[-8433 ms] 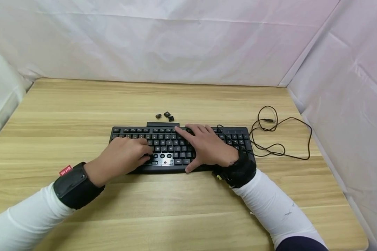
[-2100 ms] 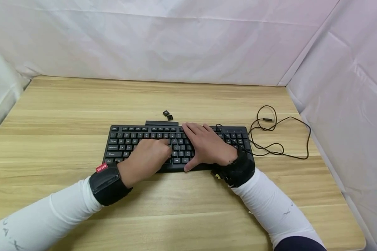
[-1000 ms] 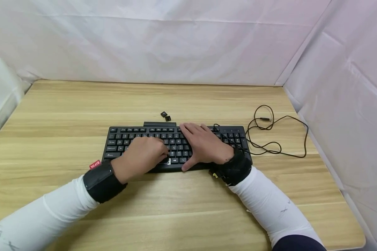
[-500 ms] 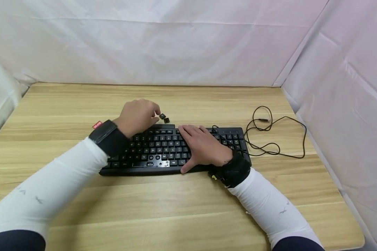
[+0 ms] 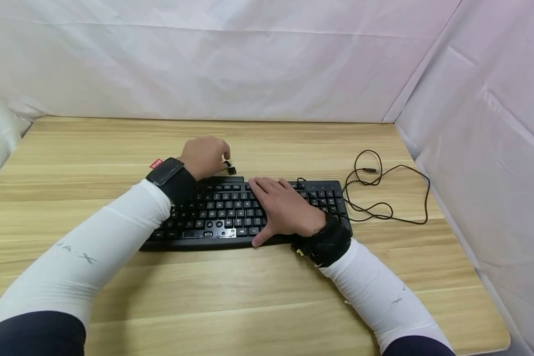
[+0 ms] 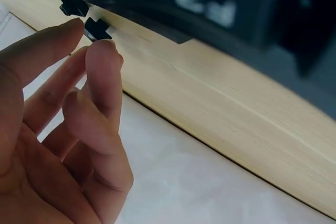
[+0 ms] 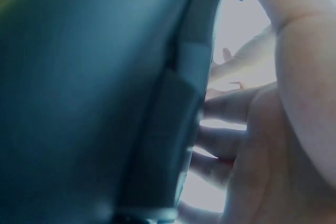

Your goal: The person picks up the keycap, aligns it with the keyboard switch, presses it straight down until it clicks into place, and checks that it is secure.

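Observation:
A black keyboard (image 5: pixel 224 213) lies on the wooden table. In its lower middle a glossy patch (image 5: pixel 215 232) without keycaps shows round key stems. Behind the keyboard, my left hand (image 5: pixel 204 157) pinches a loose black keycap (image 6: pixel 97 29) at the tips of thumb and index finger; the cap looks tilted. A second loose keycap (image 5: pixel 232 170) lies right beside it on the wood. My right hand (image 5: pixel 285 207) rests spread over the right-middle keys, thumb at the front edge. In the right wrist view its fingers (image 7: pixel 226 106) lie along the dark keyboard side.
The keyboard's black cable (image 5: pixel 393 217) crosses the right-hand keys and loops on the table (image 5: pixel 267 296), its plug (image 5: pixel 369 170) at the back right. White cloth walls (image 5: pixel 204 69) stand behind and to the sides. A raised strip juts from the keyboard's back edge.
One of the three loose keycaps left the back of the table. My left hand worked over the bare patch, then moved back to the remaining two and took hold of one. The right hand stayed put.

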Motion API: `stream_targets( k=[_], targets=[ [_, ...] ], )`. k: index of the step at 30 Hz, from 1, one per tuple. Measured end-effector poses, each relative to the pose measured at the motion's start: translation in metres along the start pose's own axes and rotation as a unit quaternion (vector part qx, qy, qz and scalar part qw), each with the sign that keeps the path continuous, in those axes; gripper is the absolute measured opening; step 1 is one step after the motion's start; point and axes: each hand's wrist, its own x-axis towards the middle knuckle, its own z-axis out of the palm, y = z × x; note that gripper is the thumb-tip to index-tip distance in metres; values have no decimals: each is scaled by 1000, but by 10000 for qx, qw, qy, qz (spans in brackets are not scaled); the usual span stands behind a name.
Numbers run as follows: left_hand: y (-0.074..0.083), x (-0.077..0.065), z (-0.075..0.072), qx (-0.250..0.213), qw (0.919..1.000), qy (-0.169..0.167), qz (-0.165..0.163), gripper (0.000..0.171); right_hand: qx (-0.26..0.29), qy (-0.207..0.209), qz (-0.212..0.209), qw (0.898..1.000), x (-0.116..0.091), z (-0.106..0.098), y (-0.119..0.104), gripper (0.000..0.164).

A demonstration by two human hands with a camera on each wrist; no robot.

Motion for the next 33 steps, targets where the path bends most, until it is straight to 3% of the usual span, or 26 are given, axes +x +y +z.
stream_targets(
  k=[11,16,25,33],
  targets=[
    [1,4,3,110,9999,29,41,17,-97,-23,-1,10000,0,-1,-2,135],
    [1,1,2,198,9996,161,150,22,-109,-15,-14,9999,-1,-1,-1,135],
    [17,-28,-15,-172,9985,357,386,23,-39,-67,20,10000,-4,-3,4,135],
    [26,-64,-12,-200,9950,563,798,22,-64,-84,50,9999,-2,-1,7,135]
  ],
)
